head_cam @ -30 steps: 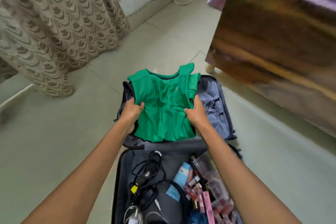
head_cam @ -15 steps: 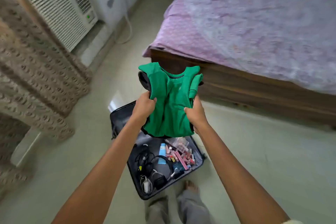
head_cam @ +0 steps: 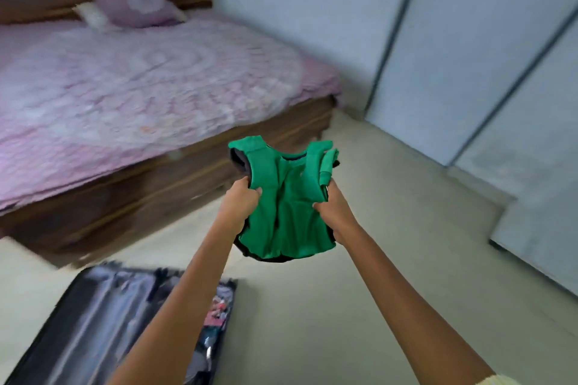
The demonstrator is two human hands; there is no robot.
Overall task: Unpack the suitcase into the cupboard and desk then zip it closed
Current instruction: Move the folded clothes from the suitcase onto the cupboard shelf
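I hold a folded stack of clothes [head_cam: 286, 206], a green top above darker garments, out in front of me above the floor. My left hand [head_cam: 239, 203] grips its left edge. My right hand [head_cam: 333, 209] grips its right edge. The open suitcase [head_cam: 97, 319] lies on the floor at the lower left, with its grey lining showing. Small items in its nearer half are partly hidden behind my left arm. Pale cupboard doors [head_cam: 463, 50] stand at the right.
A wooden bed [head_cam: 150, 172] with a pink cover and pillows fills the left and centre. Pale tiled floor [head_cam: 391, 259] stretches between the bed, the suitcase and the cupboard. The frame is motion-blurred.
I have lifted the clothes stack out of the suitcase and risen. My view has swung right from the curtain and window unit, past the bed, to the cupboard doors.
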